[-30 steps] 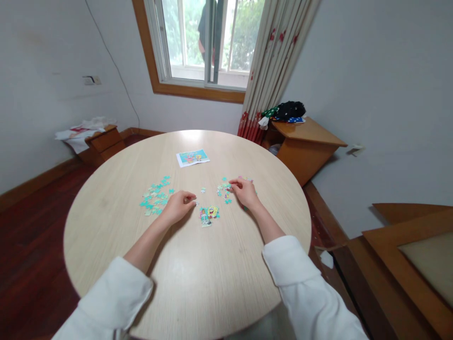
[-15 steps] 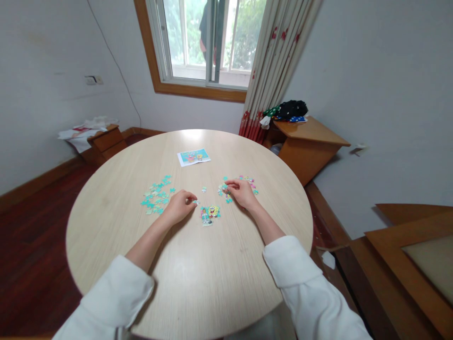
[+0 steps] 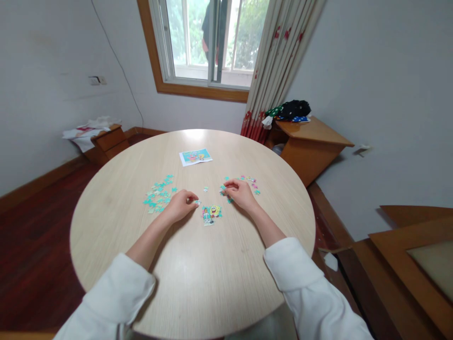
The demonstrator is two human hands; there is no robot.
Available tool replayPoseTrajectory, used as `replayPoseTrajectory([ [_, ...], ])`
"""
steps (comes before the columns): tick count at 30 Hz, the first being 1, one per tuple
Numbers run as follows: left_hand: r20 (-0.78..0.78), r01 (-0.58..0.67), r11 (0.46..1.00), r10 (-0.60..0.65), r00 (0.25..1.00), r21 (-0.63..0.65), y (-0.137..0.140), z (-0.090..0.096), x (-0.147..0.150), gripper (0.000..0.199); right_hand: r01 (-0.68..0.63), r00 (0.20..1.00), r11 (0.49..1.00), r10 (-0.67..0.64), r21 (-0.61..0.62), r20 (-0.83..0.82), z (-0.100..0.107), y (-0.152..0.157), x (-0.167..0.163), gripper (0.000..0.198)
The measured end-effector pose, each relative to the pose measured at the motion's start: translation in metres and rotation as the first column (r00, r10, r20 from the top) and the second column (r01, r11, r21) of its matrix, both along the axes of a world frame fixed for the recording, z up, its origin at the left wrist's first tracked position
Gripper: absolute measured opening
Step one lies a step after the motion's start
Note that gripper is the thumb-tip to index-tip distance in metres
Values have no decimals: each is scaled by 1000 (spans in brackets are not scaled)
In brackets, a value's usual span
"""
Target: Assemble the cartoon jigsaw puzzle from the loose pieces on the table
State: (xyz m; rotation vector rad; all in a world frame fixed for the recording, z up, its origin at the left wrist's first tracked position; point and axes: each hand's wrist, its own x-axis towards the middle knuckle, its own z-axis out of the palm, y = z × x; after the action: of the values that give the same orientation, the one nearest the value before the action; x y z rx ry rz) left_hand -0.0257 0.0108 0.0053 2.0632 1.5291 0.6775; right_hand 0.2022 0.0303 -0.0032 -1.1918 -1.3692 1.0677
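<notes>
My left hand (image 3: 183,206) is closed in a pinch on a small pale puzzle piece (image 3: 197,202), just up and left of a joined puzzle section (image 3: 211,215) that shows a yellow cartoon figure. Over a loose group of puzzle pieces on the right, my right hand (image 3: 239,191) has its thumb and fingers close together beside teal pieces (image 3: 222,190). Whether a piece sits between those fingertips is too small to make out. One single puzzle piece (image 3: 205,189) lies between the hands. Left of my left hand, several teal and pale green puzzle pieces (image 3: 159,196) are spread out.
A printed reference picture (image 3: 196,157) lies toward the far side of the round table (image 3: 198,283). Pink and teal pieces (image 3: 254,182) rest beyond my right hand. A wooden cabinet (image 3: 314,130) with cloths stands behind the table at right.
The whole view has shifted slightly to the right. My right hand has moved a little left over the pieces relative to the table; my left hand stays nearly still with its piece.
</notes>
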Motion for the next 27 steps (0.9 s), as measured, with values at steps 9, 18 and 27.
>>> replayPoseTrajectory([
  [9, 23, -8, 1000, 8, 1000, 2, 0, 1, 1, 16, -63, 998, 997, 62, 36, 21, 3, -10, -16, 20],
  [18, 27, -13, 1000, 13, 1000, -21, 0, 0, 1, 13, -105, 994, 994, 105, -10, 26, 4, -12, -17, 13],
  [27, 40, -7, 999, 8, 999, -36, -2, 3, 2, 8, -89, 994, 996, 91, -26, 68, 4, -14, -22, 9],
])
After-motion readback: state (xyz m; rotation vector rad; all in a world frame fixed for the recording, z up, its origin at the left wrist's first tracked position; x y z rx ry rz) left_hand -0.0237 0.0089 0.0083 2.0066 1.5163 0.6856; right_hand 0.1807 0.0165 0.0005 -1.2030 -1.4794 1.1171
